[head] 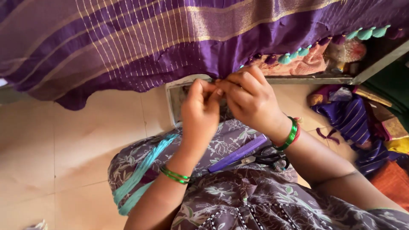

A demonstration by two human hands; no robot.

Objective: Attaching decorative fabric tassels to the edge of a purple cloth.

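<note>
A purple saree point(140, 38) with gold stripes hangs across the top of the view. Its lower edge carries a row of teal and purple tassels point(298, 53) running up to the right. My left hand point(200, 113) and my right hand point(249, 100) meet at the saree's edge, fingertips pinched together on the fabric border and its threads. Green bangles circle both wrists. On my lap lie a purple comb point(238, 152), black-handled scissors point(264, 159) and a hank of teal thread point(142, 170).
A tiled floor point(51, 145) spreads to the left. Folded cloths in purple, yellow and orange point(366, 127) are heaped at the right. A metal frame point(315, 79) runs behind the hands.
</note>
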